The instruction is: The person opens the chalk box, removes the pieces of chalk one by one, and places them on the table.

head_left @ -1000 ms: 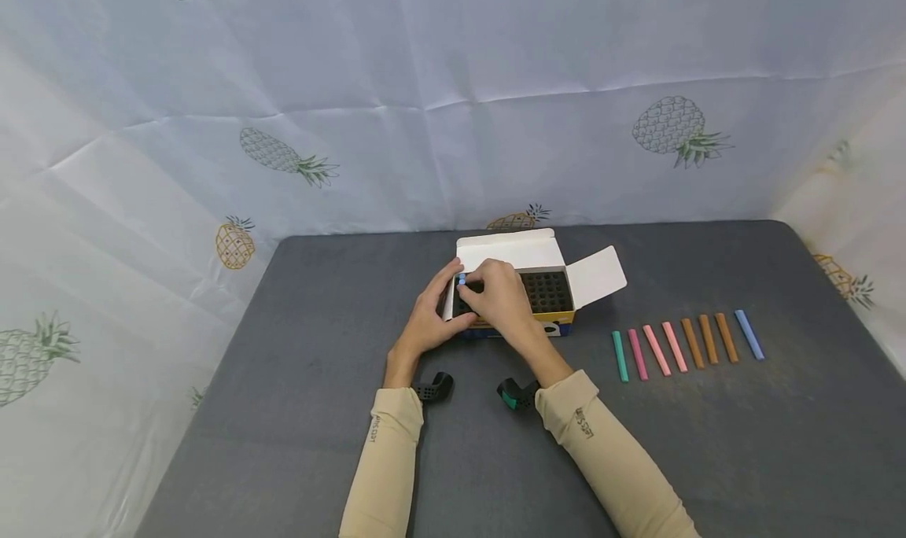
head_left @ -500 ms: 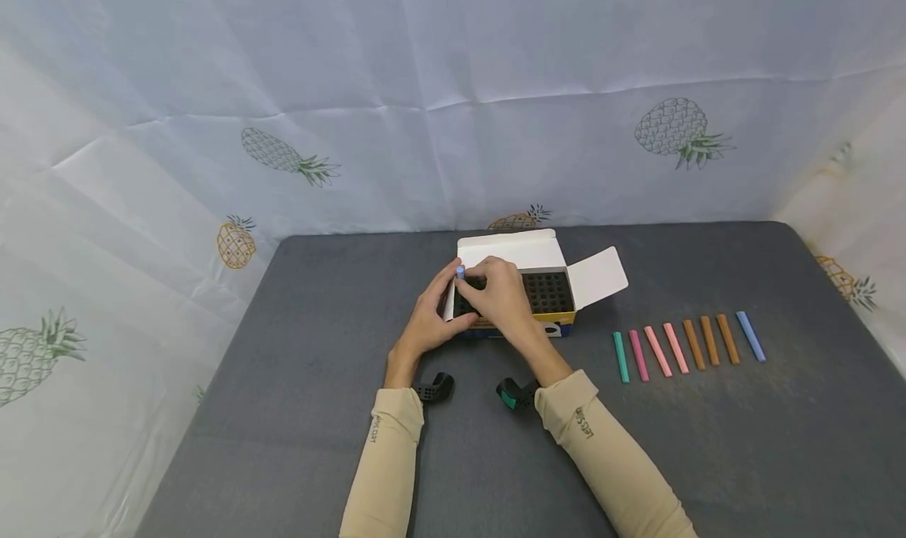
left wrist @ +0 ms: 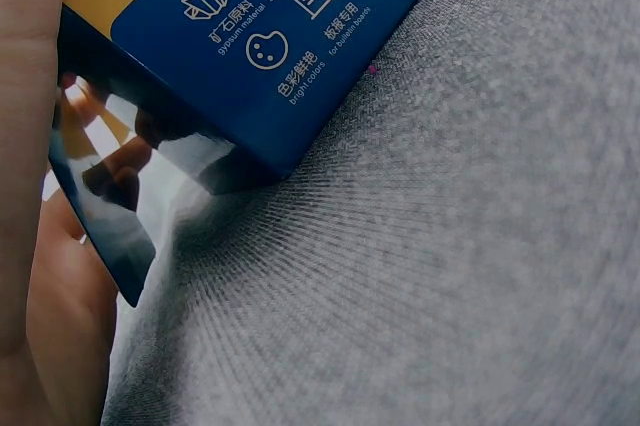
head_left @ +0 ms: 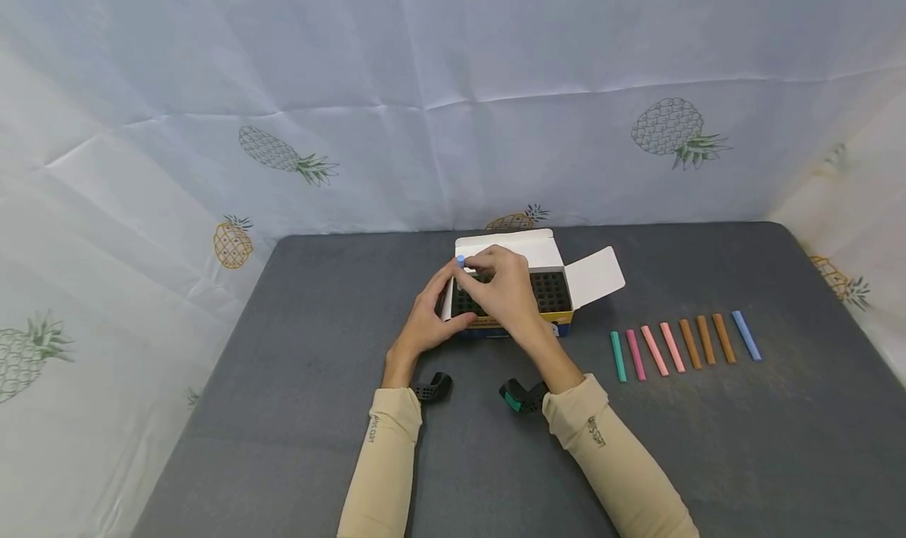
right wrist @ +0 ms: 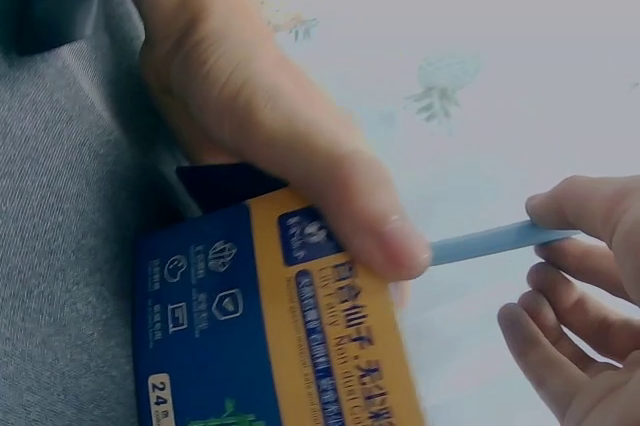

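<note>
In the head view, an open chalk box (head_left: 559, 317) with a dark holed insert stands near the back of the table. My left hand (head_left: 425, 322) steadies its left end, thumb at the front and fingers along the side. In the right wrist view, my right hand (right wrist: 590, 286) pinches a blue chalk stick (right wrist: 485, 243) between thumb and forefinger. The stick stands up at the box's left end, its lower part hidden behind the left thumb there. The left wrist view shows the printed blue wall of the box (left wrist: 300, 56) beside the hand.
The box's white lid (head_left: 524, 245) leans back and a side flap (head_left: 596, 277) sticks out right. On the table's right lies a row of chalk sticks: teal (head_left: 618, 357), magenta (head_left: 635, 355), pink, brown and blue (head_left: 746, 336). A pineapple-printed cloth (head_left: 453, 160) hangs behind.
My right hand has moved slightly up, drawing the blue chalk stick higher out of the box. My left hand has stayed on the box's left end.
</note>
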A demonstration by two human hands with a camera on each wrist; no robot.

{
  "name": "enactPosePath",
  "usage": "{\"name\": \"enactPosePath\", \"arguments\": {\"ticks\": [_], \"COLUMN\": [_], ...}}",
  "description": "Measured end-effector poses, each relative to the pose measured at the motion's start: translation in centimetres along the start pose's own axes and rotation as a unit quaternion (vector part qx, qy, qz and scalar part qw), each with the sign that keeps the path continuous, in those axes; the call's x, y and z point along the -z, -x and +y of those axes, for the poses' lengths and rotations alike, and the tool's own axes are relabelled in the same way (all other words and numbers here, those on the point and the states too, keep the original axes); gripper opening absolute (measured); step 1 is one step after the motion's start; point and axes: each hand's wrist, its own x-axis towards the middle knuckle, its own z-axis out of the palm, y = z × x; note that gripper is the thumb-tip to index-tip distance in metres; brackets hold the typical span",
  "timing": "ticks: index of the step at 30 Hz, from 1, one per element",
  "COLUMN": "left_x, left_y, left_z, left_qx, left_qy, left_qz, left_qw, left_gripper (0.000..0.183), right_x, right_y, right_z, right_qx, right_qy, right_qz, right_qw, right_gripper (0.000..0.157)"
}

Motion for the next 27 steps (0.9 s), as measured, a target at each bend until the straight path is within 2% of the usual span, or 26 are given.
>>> {"name": "enactPosePath", "arguments": {"ticks": [11, 21, 27], "left_x": [0.1, 0.2, 0.0], "left_y": [-0.1, -0.1, -0.1], "left_z": [0.1, 0.0, 0.6], "left_qx": [-0.009, -0.002, 0.006], "left_qy": [0.0, -0.008, 0.0], "left_qz": [0.005, 0.002, -0.003], "left_qw": [0.9999, 1.0, 1.0], "left_gripper": [0.101, 0.081, 0.086], "right_x": [2.1, 3.7, 4.3], "right_y": [1.9, 3.6, 4.3], "right_z": [-1.6, -2.4, -2.6], "right_qx": [0.002, 0.014, 0.011], "right_qy": [-0.014, -0.013, -0.004], "right_qz": [-0.016, -0.033, -0.035], "right_qw": [1.0, 0.999, 0.999], "right_gripper": [0.017, 0.016, 0.015]}}
